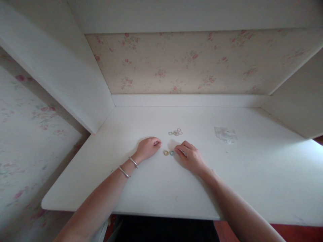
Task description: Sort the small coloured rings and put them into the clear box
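We are resting our left hand [148, 148] curled and empty, while our right hand [189, 156] is fingertip-pinning the blue ring [172, 153] beside the yellow ring [166, 153], apart from the far ring cluster [175, 132], seemingly sorting.

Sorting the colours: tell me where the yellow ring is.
In the head view, the yellow ring lies on the white desk between both hands, beside the blue ring.

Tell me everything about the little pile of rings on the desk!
The pile of rings is a loose cluster of small thin hoops in pale colours, maybe green, yellow and pink, lying flat and overlapping on the white desk. What they are made of is too small to tell. Nothing touches it. It sits just beyond both hands, and two separate rings lie nearer, between the left hand and right hand.
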Action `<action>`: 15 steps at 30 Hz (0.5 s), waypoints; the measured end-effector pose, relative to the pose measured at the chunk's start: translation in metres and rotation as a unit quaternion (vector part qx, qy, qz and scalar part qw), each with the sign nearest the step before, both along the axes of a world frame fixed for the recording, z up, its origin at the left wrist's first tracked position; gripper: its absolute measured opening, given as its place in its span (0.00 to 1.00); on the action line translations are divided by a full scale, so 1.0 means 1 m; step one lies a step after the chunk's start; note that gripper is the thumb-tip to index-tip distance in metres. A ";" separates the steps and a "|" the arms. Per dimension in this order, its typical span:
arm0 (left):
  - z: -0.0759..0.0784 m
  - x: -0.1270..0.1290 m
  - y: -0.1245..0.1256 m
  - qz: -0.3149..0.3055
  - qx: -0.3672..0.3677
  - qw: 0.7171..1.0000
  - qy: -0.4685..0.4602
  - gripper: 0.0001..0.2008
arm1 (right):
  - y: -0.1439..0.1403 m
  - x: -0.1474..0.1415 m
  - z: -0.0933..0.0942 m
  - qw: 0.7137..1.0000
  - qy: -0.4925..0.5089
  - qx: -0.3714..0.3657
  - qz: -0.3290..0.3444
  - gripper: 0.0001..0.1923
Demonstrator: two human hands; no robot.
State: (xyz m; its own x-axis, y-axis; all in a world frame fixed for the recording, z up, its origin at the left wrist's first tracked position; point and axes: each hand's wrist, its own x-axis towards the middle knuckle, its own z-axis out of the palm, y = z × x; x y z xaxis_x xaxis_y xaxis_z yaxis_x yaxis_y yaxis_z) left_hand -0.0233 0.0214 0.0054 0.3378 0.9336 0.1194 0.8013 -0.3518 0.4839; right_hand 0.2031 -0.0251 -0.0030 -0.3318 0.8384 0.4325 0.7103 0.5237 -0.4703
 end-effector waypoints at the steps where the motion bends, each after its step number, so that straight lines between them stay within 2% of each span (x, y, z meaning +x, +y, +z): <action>1: 0.000 0.000 0.000 -0.001 0.001 1.000 0.000 0.09 | 0.000 0.000 0.000 1.000 0.002 -0.005 -0.007 0.12; 7: 0.000 0.000 0.000 0.001 0.002 1.000 0.008 0.09 | 0.001 -0.001 0.000 0.999 -0.019 -0.032 -0.035 0.13; 15: 0.000 0.000 0.000 0.006 0.001 1.000 0.012 0.09 | 0.002 0.000 -0.001 0.997 -0.028 -0.026 -0.062 0.14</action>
